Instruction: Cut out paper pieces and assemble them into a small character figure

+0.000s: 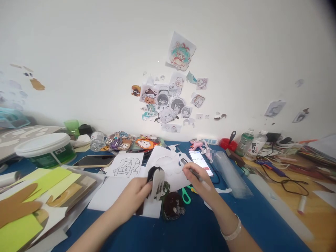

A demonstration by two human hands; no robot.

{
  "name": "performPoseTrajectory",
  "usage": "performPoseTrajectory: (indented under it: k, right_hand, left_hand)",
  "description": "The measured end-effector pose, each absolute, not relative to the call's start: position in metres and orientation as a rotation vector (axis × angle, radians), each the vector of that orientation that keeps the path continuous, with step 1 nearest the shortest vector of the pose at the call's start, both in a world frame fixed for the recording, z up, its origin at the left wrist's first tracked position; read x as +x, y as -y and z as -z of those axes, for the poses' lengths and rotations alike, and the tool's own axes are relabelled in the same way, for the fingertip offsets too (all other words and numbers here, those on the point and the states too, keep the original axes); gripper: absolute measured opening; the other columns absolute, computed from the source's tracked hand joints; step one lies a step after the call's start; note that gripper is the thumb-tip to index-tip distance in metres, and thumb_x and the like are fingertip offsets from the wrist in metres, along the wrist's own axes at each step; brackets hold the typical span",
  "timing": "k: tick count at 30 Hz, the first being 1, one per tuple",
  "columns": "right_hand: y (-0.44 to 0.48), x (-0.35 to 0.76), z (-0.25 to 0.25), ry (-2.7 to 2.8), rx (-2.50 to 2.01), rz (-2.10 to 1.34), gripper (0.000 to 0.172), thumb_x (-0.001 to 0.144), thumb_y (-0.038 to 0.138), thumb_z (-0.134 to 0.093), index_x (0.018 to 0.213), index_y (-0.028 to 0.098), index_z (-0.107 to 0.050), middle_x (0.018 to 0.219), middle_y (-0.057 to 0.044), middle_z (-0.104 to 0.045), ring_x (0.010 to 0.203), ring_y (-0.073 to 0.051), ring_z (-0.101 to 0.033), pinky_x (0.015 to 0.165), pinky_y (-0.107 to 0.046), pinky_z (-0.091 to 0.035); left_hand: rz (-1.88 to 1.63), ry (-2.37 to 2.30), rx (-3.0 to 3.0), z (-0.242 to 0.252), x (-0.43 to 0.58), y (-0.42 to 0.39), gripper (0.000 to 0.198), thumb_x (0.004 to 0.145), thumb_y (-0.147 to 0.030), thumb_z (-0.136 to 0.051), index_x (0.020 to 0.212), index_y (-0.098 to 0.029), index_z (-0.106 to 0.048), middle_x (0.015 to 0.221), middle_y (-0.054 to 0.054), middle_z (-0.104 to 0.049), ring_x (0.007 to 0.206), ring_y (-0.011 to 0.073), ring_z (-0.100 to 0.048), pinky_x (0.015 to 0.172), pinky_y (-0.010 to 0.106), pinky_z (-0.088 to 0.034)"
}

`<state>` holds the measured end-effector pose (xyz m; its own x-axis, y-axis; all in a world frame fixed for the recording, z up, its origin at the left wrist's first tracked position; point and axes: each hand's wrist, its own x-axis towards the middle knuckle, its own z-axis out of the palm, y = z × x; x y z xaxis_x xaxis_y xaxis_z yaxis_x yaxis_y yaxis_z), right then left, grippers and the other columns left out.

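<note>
My left hand (136, 196) pinches a small paper cut-out figure (158, 182), white with black parts, held upright above the blue desk (199, 227). My right hand (196, 180) is closed round a thin pen-like craft tool (193, 171) whose tip points left toward the cut-out. Under the hands lie white paper sheets (168, 162), a dark round cartoon cut-out (173, 206) and green-handled scissors (186, 196). A bracelet sits on my right wrist.
A phone with a lit screen (201, 161) lies behind my right hand, another phone (94, 161) at left. A green tub (44, 148), yellow-green sheets (44, 182), a line drawing (127, 165), bottles (245, 141), cables and a clear sleeve (231, 175) crowd the desk. Cartoon stickers (170, 101) cover the wall.
</note>
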<state>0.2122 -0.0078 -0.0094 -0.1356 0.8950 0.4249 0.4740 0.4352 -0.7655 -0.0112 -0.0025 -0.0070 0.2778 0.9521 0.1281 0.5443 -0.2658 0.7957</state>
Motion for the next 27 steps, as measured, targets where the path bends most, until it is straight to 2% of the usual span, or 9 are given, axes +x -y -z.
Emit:
performPoseTrajectory:
  k: [4, 7, 10, 13, 17, 21, 27]
  right_hand:
    - [0.021, 0.188, 0.012, 1.829, -1.238, -0.388, 0.025, 0.079, 0.044, -0.053, 0.08, 0.018, -0.055, 0.063, 0.002, -0.048, 0.055, -0.012, -0.046, 0.051, -0.022, -0.033]
    - [0.024, 0.178, 0.014, 1.881, -1.306, -0.291, 0.014, 0.074, 0.031, -0.057, 0.07, 0.018, -0.054, 0.061, 0.002, -0.048, 0.057, -0.013, -0.047, 0.052, -0.022, -0.033]
    - [0.019, 0.183, 0.017, 1.894, -1.338, -0.3, 0.008, 0.075, 0.02, -0.05, 0.068, 0.018, -0.053, 0.06, 0.002, -0.048, 0.056, -0.012, -0.046, 0.052, -0.022, -0.031]
    - [0.012, 0.194, 0.017, 1.868, -1.306, -0.44, 0.011, 0.08, 0.022, -0.046, 0.071, 0.019, -0.052, 0.061, 0.002, -0.048, 0.056, -0.013, -0.045, 0.051, -0.023, -0.029]
    - [0.009, 0.202, 0.011, 1.702, -1.257, -0.8, 0.016, 0.081, 0.027, -0.046, 0.068, 0.019, -0.05, 0.063, 0.002, -0.045, 0.058, -0.012, -0.042, 0.051, -0.023, -0.029]
    - [0.01, 0.205, 0.005, 1.545, -1.19, -1.009, 0.017, 0.077, 0.032, -0.051, 0.067, 0.019, -0.051, 0.063, 0.003, -0.041, 0.058, -0.012, -0.037, 0.051, -0.022, -0.027]
    - [0.01, 0.206, 0.007, 1.49, -1.119, -1.099, 0.018, 0.076, 0.035, -0.056, 0.067, 0.019, -0.053, 0.062, 0.003, -0.039, 0.056, -0.011, -0.035, 0.05, -0.022, -0.025]
  left_hand:
    - [-0.662, -1.525, 2.358, 0.013, 0.002, 0.011, 0.033, 0.081, -0.035, -0.033, 0.05, -0.022, -0.034, 0.05, 0.002, -0.049, 0.049, 0.0182, -0.046, 0.05, 0.028, -0.022]
    - [-0.547, -1.503, 2.539, 0.018, 0.009, 0.017, 0.031, 0.082, -0.03, -0.029, 0.053, -0.022, -0.033, 0.052, 0.003, -0.049, 0.051, 0.0191, -0.047, 0.051, 0.029, -0.02]
    - [-0.554, -1.472, 2.452, 0.018, 0.007, 0.016, 0.033, 0.083, -0.031, -0.028, 0.052, -0.021, -0.028, 0.049, 0.0, -0.041, 0.048, 0.0158, -0.041, 0.05, 0.028, -0.02]
    - [-0.589, -1.328, 2.158, 0.011, -0.002, 0.01, 0.035, 0.083, -0.037, -0.031, 0.051, -0.021, -0.027, 0.047, -0.004, -0.034, 0.045, 0.0125, -0.036, 0.047, 0.026, -0.022]
    - [-0.669, -1.098, 1.703, 0.0, -0.016, 0.0, 0.036, 0.08, -0.041, -0.032, 0.052, -0.02, -0.038, 0.043, -0.005, -0.04, 0.043, 0.0117, -0.039, 0.047, 0.024, -0.03]
    - [-0.79, -0.989, 1.599, -0.006, -0.024, -0.006, 0.038, 0.079, -0.039, -0.036, 0.046, -0.02, -0.039, 0.041, -0.004, -0.044, 0.044, 0.0112, -0.04, 0.051, 0.024, -0.033]
    - [-0.884, -1.037, 1.543, 0.003, -0.023, -0.007, 0.039, 0.078, -0.039, -0.038, 0.043, -0.021, -0.04, 0.037, -0.003, -0.043, 0.04, 0.0123, -0.039, 0.046, 0.024, -0.035]
